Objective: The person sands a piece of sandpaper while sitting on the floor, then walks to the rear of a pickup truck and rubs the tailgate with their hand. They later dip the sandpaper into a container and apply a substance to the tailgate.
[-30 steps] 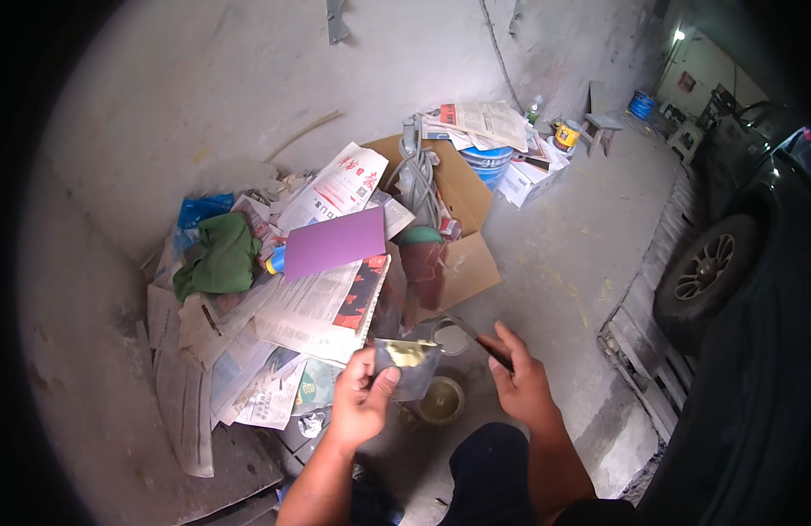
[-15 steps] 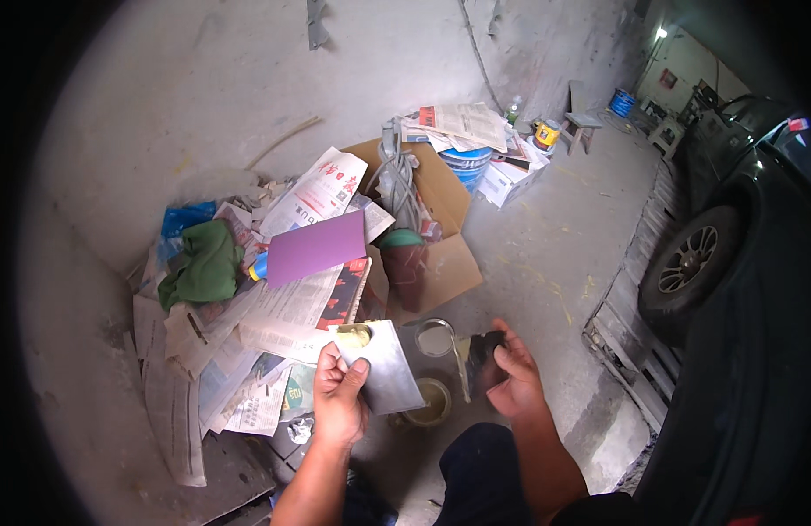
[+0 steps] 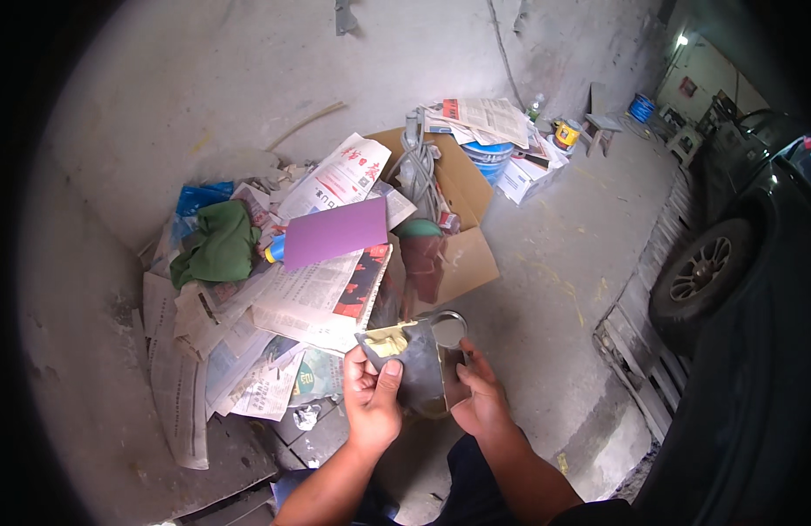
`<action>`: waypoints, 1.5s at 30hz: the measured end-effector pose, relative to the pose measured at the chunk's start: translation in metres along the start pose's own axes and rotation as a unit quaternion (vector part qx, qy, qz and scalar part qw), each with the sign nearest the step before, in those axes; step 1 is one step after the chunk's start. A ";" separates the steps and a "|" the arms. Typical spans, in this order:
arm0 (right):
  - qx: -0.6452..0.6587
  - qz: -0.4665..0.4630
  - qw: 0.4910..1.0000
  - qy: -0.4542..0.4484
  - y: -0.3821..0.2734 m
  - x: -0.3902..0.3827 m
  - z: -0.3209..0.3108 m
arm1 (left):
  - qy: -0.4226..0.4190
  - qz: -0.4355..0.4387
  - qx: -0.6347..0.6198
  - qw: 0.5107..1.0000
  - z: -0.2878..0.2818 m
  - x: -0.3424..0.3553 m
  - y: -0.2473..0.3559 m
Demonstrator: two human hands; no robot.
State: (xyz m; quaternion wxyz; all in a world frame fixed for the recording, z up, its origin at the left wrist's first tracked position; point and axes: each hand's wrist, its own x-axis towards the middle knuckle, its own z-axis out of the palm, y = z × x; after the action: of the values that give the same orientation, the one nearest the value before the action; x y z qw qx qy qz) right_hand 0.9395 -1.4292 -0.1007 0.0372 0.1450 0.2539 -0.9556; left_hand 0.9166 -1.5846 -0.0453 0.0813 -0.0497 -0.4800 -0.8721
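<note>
My left hand (image 3: 375,412) grips a thin grey rectangular plate (image 3: 418,373), thumb on top. A lump of pale yellow paste (image 3: 388,344) lies near the plate's far left corner. In my right hand (image 3: 482,399) is a dark flat spreader (image 3: 453,373), pinched by its right side. Its left edge meets or overlaps the plate's right edge; whether they touch I cannot tell. Just beyond my hands stands an open round tin (image 3: 449,323). A second tin (image 3: 434,408) is mostly hidden under the plate and spreader.
Newspapers (image 3: 309,294) are heaped at the left, with a purple sheet (image 3: 337,233) and a green cloth (image 3: 217,244) on them. A cardboard box (image 3: 462,263) holds a grey hose (image 3: 417,167). Farther back are a blue bucket (image 3: 487,164) and a stool (image 3: 602,124). A car wheel (image 3: 701,272) stands right.
My right hand has moved left, bringing the spreader against or over the plate's right side. The plate has tilted and looks darker. The whole view has shifted slightly.
</note>
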 end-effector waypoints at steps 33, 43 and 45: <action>-0.293 -0.407 0.864 0.047 -0.003 -0.019 0.043 | 0.155 -0.133 -0.163 0.965 -0.006 0.016 -0.003; -0.353 -0.361 0.857 -0.105 0.001 -0.028 0.039 | 0.145 -0.098 -0.168 0.970 -0.005 0.017 -0.003; -0.350 -0.341 0.864 -0.120 -0.003 -0.025 0.034 | 0.144 -0.083 -0.150 0.975 -0.005 0.018 -0.004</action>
State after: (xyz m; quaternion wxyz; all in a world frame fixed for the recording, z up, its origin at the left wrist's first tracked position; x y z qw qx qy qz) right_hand 0.9539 -1.4436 -0.0632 -0.2129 -0.0889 0.5992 -0.7666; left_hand 0.8986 -1.5884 -0.0481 0.0687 0.1050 -0.3297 -0.9357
